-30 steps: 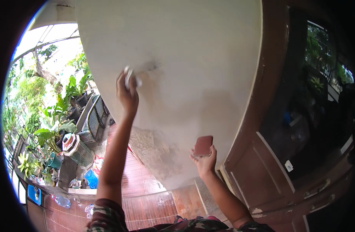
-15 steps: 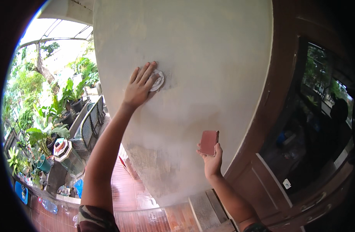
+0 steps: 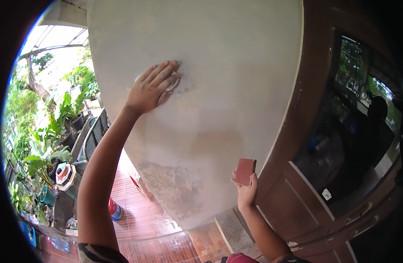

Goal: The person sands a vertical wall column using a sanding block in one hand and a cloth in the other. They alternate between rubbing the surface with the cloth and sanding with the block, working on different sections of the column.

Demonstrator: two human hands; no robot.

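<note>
My left hand (image 3: 149, 91) lies against a pale plastered wall (image 3: 219, 57), fingers stretched over a wad of white cloth (image 3: 173, 83) pinned beneath them. Only the cloth's edges show past the fingers. Beside the fingertips is a dark, scuffed smudge (image 3: 189, 78). Lower and to the right, my right hand (image 3: 246, 193) grips a flat reddish-brown block, like a sanding block (image 3: 245, 171), held upright by its lower end in front of the wall. A rough, worn patch (image 3: 168, 184) marks the wall's lower left.
A brown door (image 3: 293, 197) with dark glass stands at the right. Potted plants (image 3: 48, 162) and a metal-mesh bench (image 3: 92, 140) line the left. On the red tiled floor are a red-and-blue tub (image 3: 116, 210) and a plastic bottle (image 3: 59, 244). A stone step (image 3: 234, 232) meets the wall's foot.
My left hand has slid a little left and up along the wall with the cloth. The right hand with the block has shifted slightly right and down. The view has shifted too.
</note>
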